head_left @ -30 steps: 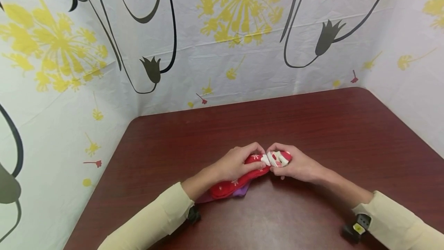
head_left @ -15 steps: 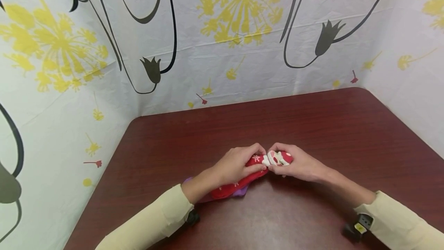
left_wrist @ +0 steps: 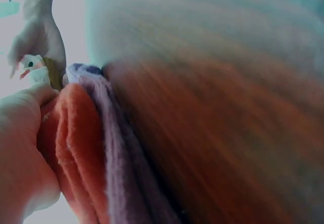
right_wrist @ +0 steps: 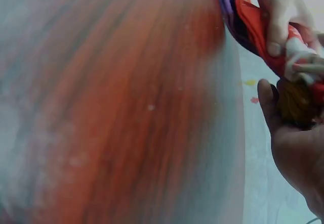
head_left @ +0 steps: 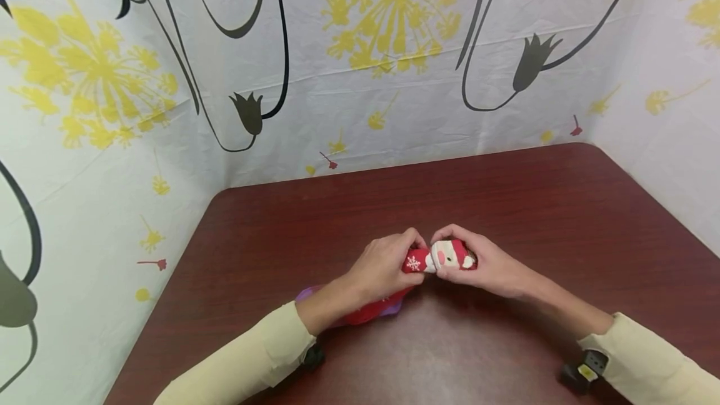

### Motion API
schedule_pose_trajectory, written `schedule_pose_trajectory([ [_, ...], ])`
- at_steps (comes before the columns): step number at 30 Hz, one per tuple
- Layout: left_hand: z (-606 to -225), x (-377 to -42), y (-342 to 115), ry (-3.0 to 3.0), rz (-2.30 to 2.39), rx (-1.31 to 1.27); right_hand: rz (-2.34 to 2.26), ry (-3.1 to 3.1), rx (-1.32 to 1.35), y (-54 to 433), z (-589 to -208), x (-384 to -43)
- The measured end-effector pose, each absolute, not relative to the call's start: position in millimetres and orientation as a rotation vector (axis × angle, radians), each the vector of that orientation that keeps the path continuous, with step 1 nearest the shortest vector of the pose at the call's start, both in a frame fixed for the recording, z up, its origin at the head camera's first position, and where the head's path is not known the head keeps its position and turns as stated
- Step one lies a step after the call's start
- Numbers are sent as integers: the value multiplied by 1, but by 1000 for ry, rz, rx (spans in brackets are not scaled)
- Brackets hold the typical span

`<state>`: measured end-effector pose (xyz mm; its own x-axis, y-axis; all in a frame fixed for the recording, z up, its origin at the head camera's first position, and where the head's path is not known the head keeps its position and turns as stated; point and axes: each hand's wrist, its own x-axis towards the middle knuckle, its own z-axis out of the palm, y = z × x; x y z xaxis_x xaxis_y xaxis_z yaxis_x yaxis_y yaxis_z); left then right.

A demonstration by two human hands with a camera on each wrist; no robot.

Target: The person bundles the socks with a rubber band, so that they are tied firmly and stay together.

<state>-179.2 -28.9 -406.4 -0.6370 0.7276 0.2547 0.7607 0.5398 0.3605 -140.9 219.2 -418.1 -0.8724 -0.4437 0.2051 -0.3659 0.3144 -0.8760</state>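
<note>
Near the middle of the table, a red sock (head_left: 414,262) with white snowflakes and a Santa-face end (head_left: 448,254) is stretched between both hands. My left hand (head_left: 378,270) grips its snowflake part, thumb and fingers just beside the white band. Curled around the Santa-face end is my right hand (head_left: 490,265). An olive-brown bundle (right_wrist: 296,105) shows within the right hand's grasp in the right wrist view. Under the left hand, red knit layers (left_wrist: 83,138) lie against a purple ribbed sock (left_wrist: 126,168). The left hand and forearm hide much of these lower layers.
A dark reddish-brown table (head_left: 315,217) spreads out beneath the hands. White sheeting (head_left: 292,130) printed with yellow and grey flowers walls off its back and sides. Dark wrist-worn devices (head_left: 585,370) hang near the sleeve cuffs.
The Santa-face end has turned, so its face shows more fully toward the head camera. Both hands have shifted slightly upward in view, and less of the lower red layer shows below the left hand.
</note>
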Motion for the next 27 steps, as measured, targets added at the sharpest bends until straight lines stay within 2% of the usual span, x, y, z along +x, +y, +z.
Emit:
schedule_pose_trajectory([
  [7, -407, -174, -28, -2553, -556, -1336, -1630, 2345, -684, 221, -415, -142],
  [12, -406, -173, -28, -2568, -511, -1363, -1651, 2330, -722, 223, -417, -143],
  [21, -403, -179, -37, -2789, -1002, -1428, -1695, 2207, -783, 222, -417, -143],
  [27, -406, -178, -35, -2706, -972, -1451, -1649, 2222, -833, 222, -415, -146],
])
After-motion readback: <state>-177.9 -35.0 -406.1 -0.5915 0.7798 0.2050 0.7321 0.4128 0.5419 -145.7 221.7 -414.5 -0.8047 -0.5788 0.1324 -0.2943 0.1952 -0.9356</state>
